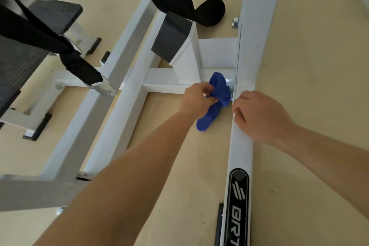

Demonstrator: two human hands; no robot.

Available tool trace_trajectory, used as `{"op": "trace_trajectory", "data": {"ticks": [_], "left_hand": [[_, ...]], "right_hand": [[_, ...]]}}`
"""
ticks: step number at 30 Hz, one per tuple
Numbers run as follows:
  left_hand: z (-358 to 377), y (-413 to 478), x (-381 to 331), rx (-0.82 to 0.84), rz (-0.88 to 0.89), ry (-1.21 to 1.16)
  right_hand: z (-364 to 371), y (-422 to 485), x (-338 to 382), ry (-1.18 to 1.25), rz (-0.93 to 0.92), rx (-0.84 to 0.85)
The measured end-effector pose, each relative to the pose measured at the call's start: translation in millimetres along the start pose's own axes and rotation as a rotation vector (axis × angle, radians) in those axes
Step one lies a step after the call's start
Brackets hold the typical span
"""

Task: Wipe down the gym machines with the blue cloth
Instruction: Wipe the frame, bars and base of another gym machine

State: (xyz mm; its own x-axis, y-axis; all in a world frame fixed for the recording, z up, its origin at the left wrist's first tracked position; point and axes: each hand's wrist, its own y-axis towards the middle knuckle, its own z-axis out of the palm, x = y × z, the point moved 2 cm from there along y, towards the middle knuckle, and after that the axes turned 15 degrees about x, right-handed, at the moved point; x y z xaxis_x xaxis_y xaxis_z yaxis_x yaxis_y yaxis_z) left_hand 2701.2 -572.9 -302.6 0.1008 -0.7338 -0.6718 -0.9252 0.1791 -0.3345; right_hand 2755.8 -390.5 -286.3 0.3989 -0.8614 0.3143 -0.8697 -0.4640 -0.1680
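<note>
- Blue cloth [216, 98] is bunched in the left hand [196, 99], its upper end pressed against the white cross tube [165, 83] just where that tube meets the long white beam [242, 142]; its lower end hangs loose over the floor.
- The left hand's fingers are curled shut around the middle of the cloth, knuckles up, the arm reaching in from the lower left.
- The right hand [261, 116] is closed over the near edge of the long white beam, fingertips wrapped onto its left side, just beside the cloth but not touching it.
- The two hands are near each other, parted by the beam's edge and the hanging cloth.
- A white upright with a dark pad [169, 40] rises from the cross tube just behind the cloth, crowding that corner.
- A black strap [65, 46] with a metal end hangs to the left, well apart from both hands.
- Bare tan floor [309, 66] lies open to the right of the beam, and also below the cross tube between the frame rails.
- A black logo plate [238, 201] sits on the beam nearer the camera.
</note>
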Motion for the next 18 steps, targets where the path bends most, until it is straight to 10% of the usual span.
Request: {"op": "trace_trajectory", "data": {"ticks": [15, 18], "left_hand": [[-30.9, -105.2, -43.4, 0.136, 0.093, -0.405], [-42.1, -102.6, -34.6, 0.033, 0.024, -0.125]], "right_hand": [[-21.6, -10.3, 50.2, 0.352, -0.082, 0.062], [-28.8, -14.0, 46.2, 0.251, -0.04, 0.071]]}}
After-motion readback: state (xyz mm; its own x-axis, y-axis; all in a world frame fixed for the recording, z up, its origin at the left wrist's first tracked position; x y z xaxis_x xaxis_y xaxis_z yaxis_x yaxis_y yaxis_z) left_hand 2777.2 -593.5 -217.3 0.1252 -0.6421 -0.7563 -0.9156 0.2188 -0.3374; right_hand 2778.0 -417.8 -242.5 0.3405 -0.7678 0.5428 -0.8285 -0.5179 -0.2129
